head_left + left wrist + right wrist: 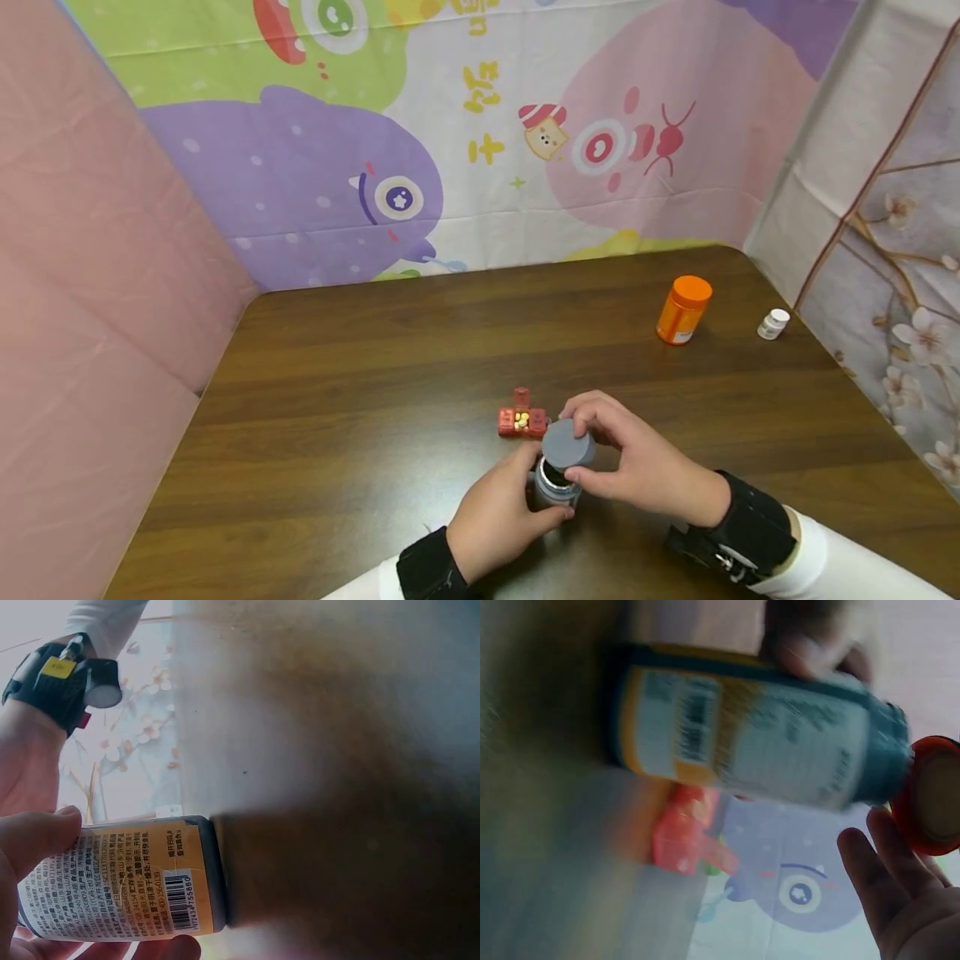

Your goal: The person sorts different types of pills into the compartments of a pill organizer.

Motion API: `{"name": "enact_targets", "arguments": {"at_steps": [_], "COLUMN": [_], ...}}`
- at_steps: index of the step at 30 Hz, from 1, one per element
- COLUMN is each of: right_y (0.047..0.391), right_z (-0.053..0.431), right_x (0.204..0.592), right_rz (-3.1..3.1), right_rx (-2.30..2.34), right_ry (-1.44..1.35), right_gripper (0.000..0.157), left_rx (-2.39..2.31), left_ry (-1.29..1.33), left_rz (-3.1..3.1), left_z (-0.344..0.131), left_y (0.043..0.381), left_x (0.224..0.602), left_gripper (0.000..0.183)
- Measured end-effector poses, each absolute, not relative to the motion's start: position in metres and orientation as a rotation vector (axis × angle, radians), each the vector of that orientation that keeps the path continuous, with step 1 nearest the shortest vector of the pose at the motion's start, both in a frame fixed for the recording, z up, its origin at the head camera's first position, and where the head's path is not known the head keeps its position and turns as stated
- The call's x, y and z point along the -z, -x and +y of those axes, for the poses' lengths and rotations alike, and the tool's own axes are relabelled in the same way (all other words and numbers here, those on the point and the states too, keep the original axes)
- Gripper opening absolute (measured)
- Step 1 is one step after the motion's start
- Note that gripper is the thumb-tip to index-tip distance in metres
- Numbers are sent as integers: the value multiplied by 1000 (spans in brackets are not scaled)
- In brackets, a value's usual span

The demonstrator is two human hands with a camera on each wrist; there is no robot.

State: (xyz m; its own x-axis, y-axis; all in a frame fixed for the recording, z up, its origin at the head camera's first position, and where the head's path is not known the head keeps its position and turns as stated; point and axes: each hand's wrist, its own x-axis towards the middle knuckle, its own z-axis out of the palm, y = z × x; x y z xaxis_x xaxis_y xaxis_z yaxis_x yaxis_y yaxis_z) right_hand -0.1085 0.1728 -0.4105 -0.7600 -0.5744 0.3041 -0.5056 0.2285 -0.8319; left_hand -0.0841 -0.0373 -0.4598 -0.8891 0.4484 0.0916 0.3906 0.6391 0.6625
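Observation:
My left hand (pixel 491 512) grips a grey bottle (pixel 135 881) with an orange and white label, upright on the table. Its mouth is uncovered, with a silvery rim. In my right hand (pixel 645 467) is the round grey lid (pixel 567 443), pinched by its edge and tilted just above the mouth. From the right wrist, the lid's inner side (pixel 939 796) faces the camera with a reddish rim. Just beyond the bottle lies a small red pill box (pixel 507 422), its middle compartment flipped up and holding several yellow tablets (pixel 522 421).
An orange jar (pixel 683 311) with an orange cap stands at the back right. Farther right, near the table's edge, is a small white bottle (pixel 772 324). A printed cloth (pixel 480 208) hangs behind the brown wooden table (pixel 322 425).

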Motion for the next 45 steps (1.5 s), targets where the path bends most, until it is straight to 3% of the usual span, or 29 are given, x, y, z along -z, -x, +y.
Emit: {"name": "enact_targets", "arguments": {"at_steps": [10, 23, 33, 40, 45], "right_y": [101, 116, 111, 104, 103], "right_z": [174, 188, 183, 169, 171], "right_x": [431, 423, 422, 426, 421], "right_rz": [2564, 2466, 2604, 2834, 2745], "right_rx": [1236, 1104, 966, 810, 791], "right_ry": [1214, 1433, 1429, 1277, 1367], "right_gripper": [32, 29, 29, 55, 72], "left_rx": [-1068, -1076, -1076, -1057, -1051], "left_ry": [-695, -722, -739, -747, -761], "left_rz": [2729, 2717, 2710, 2727, 2730], "left_z": [-37, -36, -36, -37, -37], "left_y": [85, 87, 86, 86, 87], "left_x": [460, 461, 459, 459, 459], "left_gripper": [63, 62, 62, 66, 80]}}
